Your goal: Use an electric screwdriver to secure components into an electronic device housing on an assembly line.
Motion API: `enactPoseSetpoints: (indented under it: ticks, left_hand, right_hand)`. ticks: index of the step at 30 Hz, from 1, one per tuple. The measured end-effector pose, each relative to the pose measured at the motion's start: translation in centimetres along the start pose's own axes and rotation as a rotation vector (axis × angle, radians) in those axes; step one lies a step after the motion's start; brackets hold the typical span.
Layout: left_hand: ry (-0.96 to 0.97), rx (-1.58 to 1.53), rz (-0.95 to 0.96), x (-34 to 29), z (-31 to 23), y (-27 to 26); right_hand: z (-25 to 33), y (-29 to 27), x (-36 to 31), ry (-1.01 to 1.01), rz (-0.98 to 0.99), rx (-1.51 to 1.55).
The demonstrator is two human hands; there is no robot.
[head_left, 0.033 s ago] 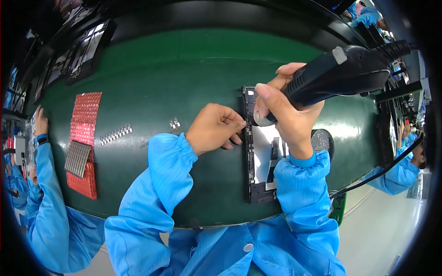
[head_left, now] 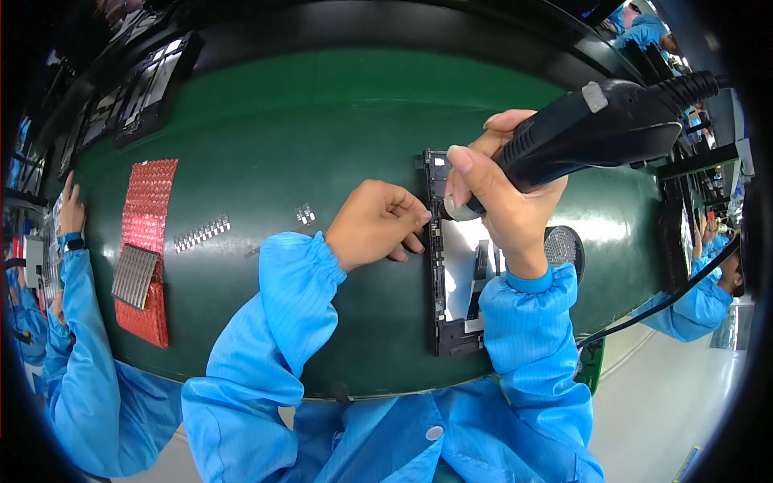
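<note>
My right hand (head_left: 511, 193) grips a black corded hand tool (head_left: 596, 137) whose rounded, pale tip (head_left: 460, 211) points down over a black-framed device (head_left: 439, 298). The device lies upright in the picture, with a silver-white panel and a black ribbon cable (head_left: 478, 282) inside. My right forearm hides part of its right side. At the device's left edge, my left hand (head_left: 374, 221) has thumb and forefinger pressed together. Whatever may be between those fingertips is too small to make out.
On the green table lie a strip of small parts (head_left: 201, 233), a smaller piece (head_left: 304, 214) and red bubble wrap (head_left: 149, 193) under a ribbed grey plate (head_left: 135, 276). A round mesh dish (head_left: 566, 248) stands right. A co-worker's hand (head_left: 72, 213) is far left; a black cable (head_left: 660, 306) hangs right.
</note>
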State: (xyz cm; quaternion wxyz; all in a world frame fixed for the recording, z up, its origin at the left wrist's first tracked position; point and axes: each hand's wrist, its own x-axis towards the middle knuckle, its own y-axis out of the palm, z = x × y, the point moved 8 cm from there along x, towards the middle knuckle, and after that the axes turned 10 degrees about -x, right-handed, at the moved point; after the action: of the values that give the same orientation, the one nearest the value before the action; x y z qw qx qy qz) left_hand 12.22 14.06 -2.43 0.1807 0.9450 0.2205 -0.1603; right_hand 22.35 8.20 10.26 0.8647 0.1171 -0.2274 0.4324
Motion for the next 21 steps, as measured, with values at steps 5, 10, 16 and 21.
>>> enactPoseSetpoints:
  ticks: [5, 10, 16, 21]
  left_hand:
    - [0.001, 0.004, -0.01, 0.0, -0.1, -0.1]
    - [-0.005, 0.031, -0.016, -0.1, 0.0, -0.1]
    - [-0.015, 0.044, 0.004, -0.1, 0.2, -0.1]
    - [0.001, 0.029, 0.008, -0.1, 0.1, -0.1]
  right_hand:
    - [-0.4, 0.2, 0.0, 0.007, 0.011, -0.025]
    - [-0.3, 0.2, -0.2, 0.011, 0.016, -0.022]
    - [-0.4, 0.4, -0.4, 0.018, 0.016, -0.008]
    - [-0.1, 1.1, -0.8, -0.013, 0.067, -0.102]
